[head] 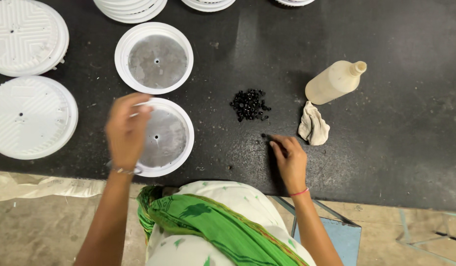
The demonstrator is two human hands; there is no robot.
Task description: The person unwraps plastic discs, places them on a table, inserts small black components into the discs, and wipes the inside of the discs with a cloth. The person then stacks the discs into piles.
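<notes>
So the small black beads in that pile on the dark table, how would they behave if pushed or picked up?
The black beads look tiny and rounded, so a push would probably scatter or roll them; a few already lie apart from the pile. They seem light. The right hand pinches at one with its fingertips, which suggests they are fiddly to grip singly.

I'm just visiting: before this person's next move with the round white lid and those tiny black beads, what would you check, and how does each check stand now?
1. Left hand on the near white lid: ok, though blurred.
2. Right hand fingertips at a stray black piece: ok; grip cannot tell.
3. Pile of black pieces heaped together on the dark table: ok.
4. Lid's centre hole uncovered: ok.
5. Bottle lying on its side, capped; leaking: cannot tell.
6. Rag apart from the pile: ok.
</notes>
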